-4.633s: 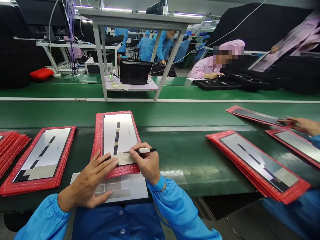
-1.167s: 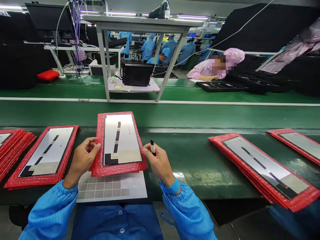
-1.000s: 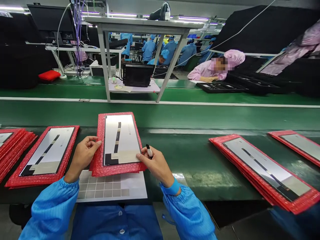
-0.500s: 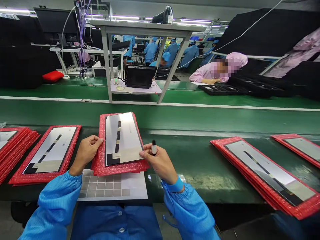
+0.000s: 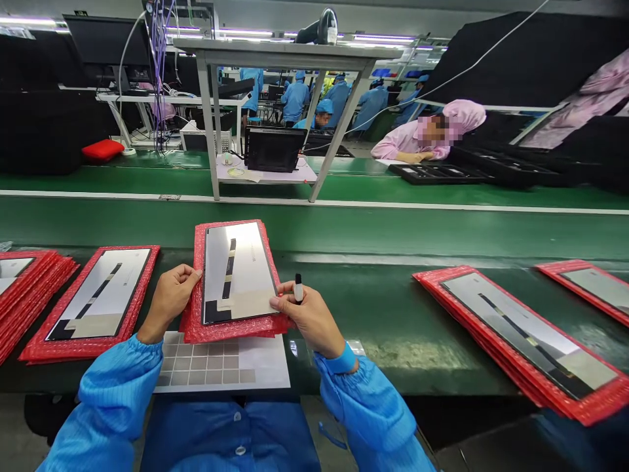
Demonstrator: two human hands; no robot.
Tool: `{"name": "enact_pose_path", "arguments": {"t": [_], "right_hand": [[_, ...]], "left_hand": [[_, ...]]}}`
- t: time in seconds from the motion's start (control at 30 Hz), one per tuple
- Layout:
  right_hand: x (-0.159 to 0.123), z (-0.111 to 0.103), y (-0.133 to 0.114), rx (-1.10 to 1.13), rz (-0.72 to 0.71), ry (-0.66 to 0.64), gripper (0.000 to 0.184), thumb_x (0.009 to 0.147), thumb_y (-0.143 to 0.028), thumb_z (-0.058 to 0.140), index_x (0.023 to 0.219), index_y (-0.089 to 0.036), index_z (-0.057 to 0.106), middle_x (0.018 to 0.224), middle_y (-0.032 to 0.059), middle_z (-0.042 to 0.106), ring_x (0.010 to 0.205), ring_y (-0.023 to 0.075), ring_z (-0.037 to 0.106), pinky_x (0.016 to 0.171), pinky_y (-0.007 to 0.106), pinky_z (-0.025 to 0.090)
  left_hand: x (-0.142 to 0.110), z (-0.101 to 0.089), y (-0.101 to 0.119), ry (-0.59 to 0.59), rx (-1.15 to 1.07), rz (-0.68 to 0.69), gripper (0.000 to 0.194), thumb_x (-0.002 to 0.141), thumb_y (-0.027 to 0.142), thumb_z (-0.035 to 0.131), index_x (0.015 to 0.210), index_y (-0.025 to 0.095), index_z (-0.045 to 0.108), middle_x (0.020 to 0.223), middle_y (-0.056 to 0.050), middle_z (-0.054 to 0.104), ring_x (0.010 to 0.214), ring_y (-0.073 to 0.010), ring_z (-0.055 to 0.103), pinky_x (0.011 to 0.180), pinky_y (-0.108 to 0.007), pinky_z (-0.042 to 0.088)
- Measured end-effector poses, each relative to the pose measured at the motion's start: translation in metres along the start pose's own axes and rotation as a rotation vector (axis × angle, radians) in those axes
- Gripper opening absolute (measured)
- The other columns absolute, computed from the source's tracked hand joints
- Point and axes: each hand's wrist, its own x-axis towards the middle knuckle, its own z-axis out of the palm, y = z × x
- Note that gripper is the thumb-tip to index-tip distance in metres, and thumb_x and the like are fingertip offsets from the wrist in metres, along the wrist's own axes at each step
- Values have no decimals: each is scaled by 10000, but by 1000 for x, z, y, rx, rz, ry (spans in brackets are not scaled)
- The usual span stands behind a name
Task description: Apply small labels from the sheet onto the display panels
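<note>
A long silver panel (image 5: 240, 269) with a dark strip down its middle lies on red bubble wrap (image 5: 197, 278) in front of me. My left hand (image 5: 168, 300) grips the wrap's left edge, fingers curled. My right hand (image 5: 307, 316) pinches the lower right corner of the panel and wrap, and a black and white marker (image 5: 297, 287) stands up between its fingers. Below the wrap a white sheet (image 5: 260, 366) with a grid of grey squares rests on the bench edge.
Another panel on red wrap (image 5: 98, 298) lies to the left, beside a red stack (image 5: 19, 288) at the far left. More wrapped panels (image 5: 525, 331) sit on the right. The green conveyor (image 5: 393, 226) runs across, with a white frame stand (image 5: 280, 52). A person in pink (image 5: 417, 134) leans over black trays.
Earlier my right hand held the marker to the panel with my left hand flat beside it. Both hands then moved to the wrap's sides. In the last half second little has shifted.
</note>
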Motion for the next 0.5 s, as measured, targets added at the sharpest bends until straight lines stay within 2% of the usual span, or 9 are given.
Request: {"name": "enact_pose_path", "arguments": {"t": [0.13,0.23,0.37,0.5], "right_hand": [[2,1,2,82,50,6,538,647,-518,932,936,-173,638,574,-74,541,474,88,386,458,244,298],[4,1,7,63,52,16,543,644,-534,931,932,-175,642,573,-78,524,476,87,369,459,243,297],[4,1,10,-23,7,42,498,687,-532,900,945,-181,659,592,-63,530,523,119,420,495,264,347],[3,0,7,-154,-78,23,377,744,-485,835,895,-183,668,618,-46,552,603,153,477,595,294,404]], "left_hand": [[0,1,1,-2,-14,-14,530,779,703,738,796,175,697,679,-21,702,596,-160,612,548,-232,415],[1,1,-1,-7,-32,-25,532,774,703,742,795,174,691,661,-17,684,585,-160,605,537,-230,414],[2,1,-5,-7,-52,-26,505,779,677,754,801,177,689,700,-17,689,605,-152,603,553,-227,424],[3,1,-7,-17,-55,-35,501,803,681,732,801,183,681,683,-12,676,564,-139,568,518,-226,390]]}}
